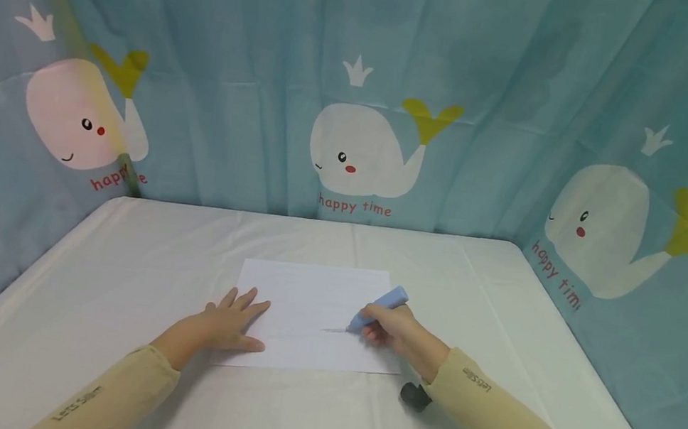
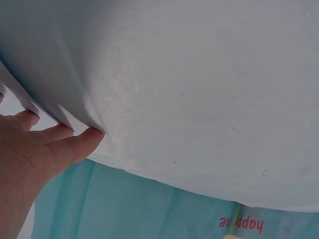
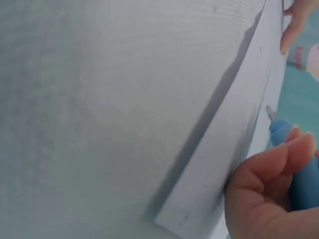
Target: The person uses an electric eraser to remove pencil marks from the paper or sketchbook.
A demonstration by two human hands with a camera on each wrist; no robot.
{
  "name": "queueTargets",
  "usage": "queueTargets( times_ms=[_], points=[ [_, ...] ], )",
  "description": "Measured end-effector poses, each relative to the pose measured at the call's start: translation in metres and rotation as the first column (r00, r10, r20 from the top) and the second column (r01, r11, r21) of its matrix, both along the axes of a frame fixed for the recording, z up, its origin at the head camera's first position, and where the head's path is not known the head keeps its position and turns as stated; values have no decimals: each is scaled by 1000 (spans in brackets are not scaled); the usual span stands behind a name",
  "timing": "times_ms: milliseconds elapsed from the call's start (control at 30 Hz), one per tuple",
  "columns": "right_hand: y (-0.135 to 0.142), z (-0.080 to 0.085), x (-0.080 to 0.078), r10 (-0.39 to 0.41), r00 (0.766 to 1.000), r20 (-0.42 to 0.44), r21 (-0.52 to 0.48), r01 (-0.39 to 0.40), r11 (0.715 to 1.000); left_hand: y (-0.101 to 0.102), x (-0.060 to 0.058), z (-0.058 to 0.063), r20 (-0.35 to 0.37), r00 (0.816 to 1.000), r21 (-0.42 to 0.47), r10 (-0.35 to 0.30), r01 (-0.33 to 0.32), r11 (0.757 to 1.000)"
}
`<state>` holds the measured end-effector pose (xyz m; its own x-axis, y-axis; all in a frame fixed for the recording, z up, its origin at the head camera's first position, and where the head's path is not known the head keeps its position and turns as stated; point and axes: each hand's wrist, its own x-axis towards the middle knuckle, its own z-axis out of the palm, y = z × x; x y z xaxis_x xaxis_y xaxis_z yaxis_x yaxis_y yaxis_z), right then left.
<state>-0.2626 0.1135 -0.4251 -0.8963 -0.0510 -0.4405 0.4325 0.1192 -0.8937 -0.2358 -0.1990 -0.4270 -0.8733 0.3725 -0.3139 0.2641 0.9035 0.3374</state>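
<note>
A sheet of white paper [image 1: 303, 288] lies on the white-covered table. My left hand [image 1: 232, 321] rests on its left part with fingers spread; in the left wrist view the fingertips [image 2: 94, 135] touch the surface. Over the right part of the sheet, my right hand [image 1: 391, 326] grips a thick blue pen-shaped tool [image 1: 393, 298]. Its narrow grey tip [image 3: 270, 113] points left, and a thin dark line runs leftward from it on the paper in the head view. The tool's exact kind is unclear. In the right wrist view, thumb and fingers curl round its blue body [image 3: 305, 186].
A small black object [image 1: 414, 397] lies beside the paper's near right corner, partly covered by the right sleeve [image 1: 488, 404]. White cloth [image 1: 120, 251] covers the table. Blue curtains [image 1: 243, 88] with whale prints stand at the back and both sides.
</note>
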Motion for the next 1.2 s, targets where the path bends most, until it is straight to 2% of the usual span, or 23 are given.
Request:
queueTargets(
  times_ms=[200,400,600,900,1200],
  points=[
    [0,1,1,37,999,-4,74,-36,997,1,0,1,1,1000,-2,4,-4,1000],
    [-1,1,1,47,999,-5,50,-46,998,3,3,5,15,1000,1,20,-20,1000],
    [-2,0,1,58,998,-8,60,-57,997,2,5,6,12,1000,14,3,-3,1000],
    [2,1,0,77,997,-5,73,-76,994,3,3,6,10,1000,13,4,-4,1000],
    [1,1,-1,86,996,5,24,-86,996,2,5,6,-3,1000,-4,-12,12,1000]
  ],
)
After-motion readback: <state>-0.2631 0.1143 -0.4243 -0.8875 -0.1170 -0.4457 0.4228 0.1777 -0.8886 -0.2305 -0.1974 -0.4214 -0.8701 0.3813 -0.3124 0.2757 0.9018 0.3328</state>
